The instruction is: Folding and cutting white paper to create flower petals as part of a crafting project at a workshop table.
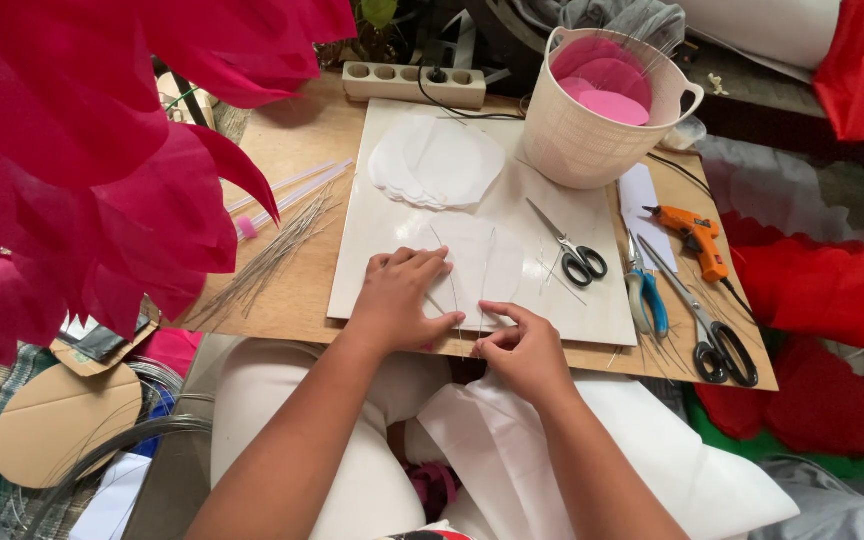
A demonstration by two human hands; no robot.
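Head view: left hand (399, 297) lies flat, fingers spread, pressing on a white paper petal (472, 265) that rests on a white board (392, 225) atop the desk (302, 140). Right hand (520, 345) sits at the near edge of the board, fingers pinched narrow on a thin wire (479, 285) that runs up across the petal. A second wire lies on the petal beside it. Stack of white petals (437, 160) lies farther up the board. Grey-handled scissors (572, 250) lie on the board, right of the petal. Blue-handled scissors (644, 290), black-handled scissors (707, 330) and an orange glue gun (697, 238) lie on the desk further right. White bucket (602, 110) holding pink paper stands at the far right corner. Bundle of wires (272, 255) lies on the desk left of the board. Large red paper flower (82, 150) fills the upper left.
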